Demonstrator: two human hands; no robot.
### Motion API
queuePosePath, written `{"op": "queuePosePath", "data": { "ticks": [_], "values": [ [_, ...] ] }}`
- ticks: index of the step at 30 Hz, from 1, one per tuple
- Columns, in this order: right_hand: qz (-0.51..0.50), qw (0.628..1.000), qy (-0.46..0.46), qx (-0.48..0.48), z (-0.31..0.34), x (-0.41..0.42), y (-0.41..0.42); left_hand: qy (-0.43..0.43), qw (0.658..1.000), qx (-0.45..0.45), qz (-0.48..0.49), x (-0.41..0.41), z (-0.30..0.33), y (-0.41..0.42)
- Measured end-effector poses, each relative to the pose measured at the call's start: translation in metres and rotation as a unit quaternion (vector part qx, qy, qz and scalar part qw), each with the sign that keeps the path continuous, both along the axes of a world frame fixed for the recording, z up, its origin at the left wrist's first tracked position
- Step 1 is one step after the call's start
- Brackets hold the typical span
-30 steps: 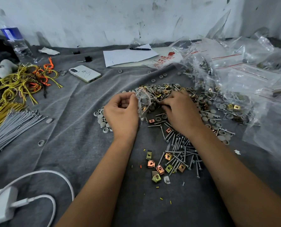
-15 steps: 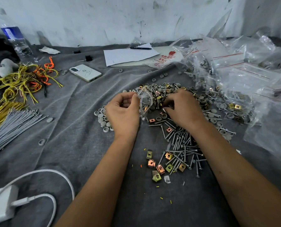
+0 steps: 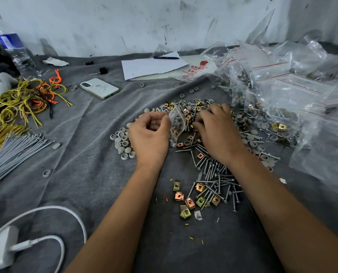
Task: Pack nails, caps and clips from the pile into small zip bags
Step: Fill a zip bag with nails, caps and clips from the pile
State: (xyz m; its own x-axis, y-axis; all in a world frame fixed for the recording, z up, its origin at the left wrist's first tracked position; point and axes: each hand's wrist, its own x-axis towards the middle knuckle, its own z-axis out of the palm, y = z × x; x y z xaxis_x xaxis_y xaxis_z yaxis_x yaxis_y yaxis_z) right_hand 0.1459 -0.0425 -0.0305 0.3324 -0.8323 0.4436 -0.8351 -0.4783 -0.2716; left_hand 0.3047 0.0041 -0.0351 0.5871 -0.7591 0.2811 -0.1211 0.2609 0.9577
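My left hand [image 3: 150, 134] pinches the edge of a small clear zip bag [image 3: 177, 123], which holds a few grey caps and clips. My right hand [image 3: 216, 129] lies palm down on the pile [image 3: 191, 107] of nails, caps and clips, its fingers curled into the parts beside the bag's mouth; what they grip is hidden. Loose nails [image 3: 217, 178] and gold and copper clips [image 3: 189, 201] lie nearer to me between my forearms. Grey caps [image 3: 122, 140] are grouped left of my left hand.
Filled and empty zip bags [image 3: 282, 89] heap up at the right. A phone [image 3: 99, 88], paper with a pen [image 3: 152, 66], a water bottle [image 3: 14, 48], yellow and orange wires [image 3: 24, 97], grey ties [image 3: 14, 152] and a white charger [image 3: 0, 251] lie on the grey cloth [image 3: 81, 174].
My right hand has slid up and farther into the pile, toward the bag's mouth. My left hand and the bag have risen slightly with it.
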Motion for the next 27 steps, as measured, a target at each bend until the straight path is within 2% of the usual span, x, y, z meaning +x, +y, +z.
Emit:
{"op": "queuePosePath", "data": {
  "ticks": [3, 6, 13, 20, 27],
  "values": [
    [0.046, 0.984, -0.174, 0.011, 0.007, 0.002, 0.007, -0.022, 1.000, -0.003, -0.020, -0.002, -0.001, 0.001],
    [0.072, 0.972, -0.223, -0.018, 0.012, 0.004, 0.013, -0.032, 0.999, -0.002, -0.024, -0.002, -0.001, 0.001],
    [0.139, 0.969, -0.197, -0.062, 0.013, 0.003, 0.015, -0.055, 0.998, 0.009, -0.032, -0.004, -0.001, 0.001],
    [0.188, 0.974, -0.123, -0.029, 0.012, 0.005, 0.015, -0.102, 0.994, 0.001, -0.037, -0.005, -0.004, 0.002],
    [0.166, 0.970, -0.170, -0.059, 0.013, 0.004, 0.019, -0.094, 0.995, 0.002, -0.045, -0.007, -0.004, 0.002]
  ]
}}
